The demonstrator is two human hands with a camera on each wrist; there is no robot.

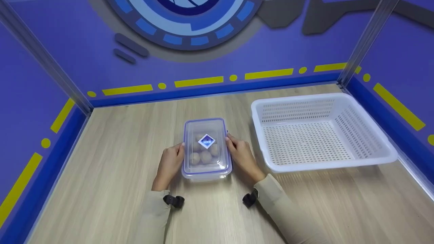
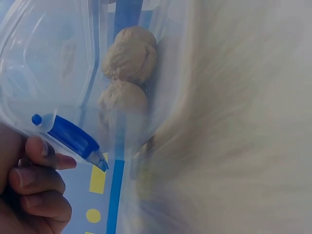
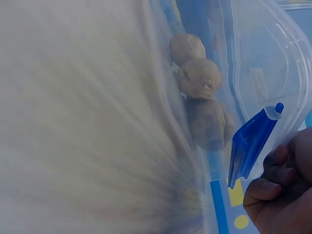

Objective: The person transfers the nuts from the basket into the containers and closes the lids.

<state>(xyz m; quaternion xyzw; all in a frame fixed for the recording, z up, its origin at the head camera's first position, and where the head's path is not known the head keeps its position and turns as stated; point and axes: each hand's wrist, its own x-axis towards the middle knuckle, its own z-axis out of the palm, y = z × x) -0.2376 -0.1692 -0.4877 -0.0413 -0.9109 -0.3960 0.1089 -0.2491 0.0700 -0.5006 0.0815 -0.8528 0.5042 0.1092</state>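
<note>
A clear plastic food container [image 1: 200,126] with a blue-sealed lid sits on the table, a diamond-shaped label [image 1: 206,141] on top. Several round, wrinkled tan pieces [image 1: 205,157], which look like walnuts, lie inside it. My left hand [image 1: 169,164] holds the left side, thumb at the lid's edge. On the opposite side, my right hand [image 1: 244,157] grips the container in the same way. Close to the left fingers, a blue latch [image 2: 73,136] slants outward from the lid. The right wrist view also has a slanting blue latch [image 3: 253,146] beside curled fingers.
To the right stands a white perforated plastic basket [image 1: 266,149] on the wood-grain table [image 1: 129,135]. Purple panels [image 1: 203,71] with yellow markings border the table at the back and both sides. Black bands with small devices are on both wrists.
</note>
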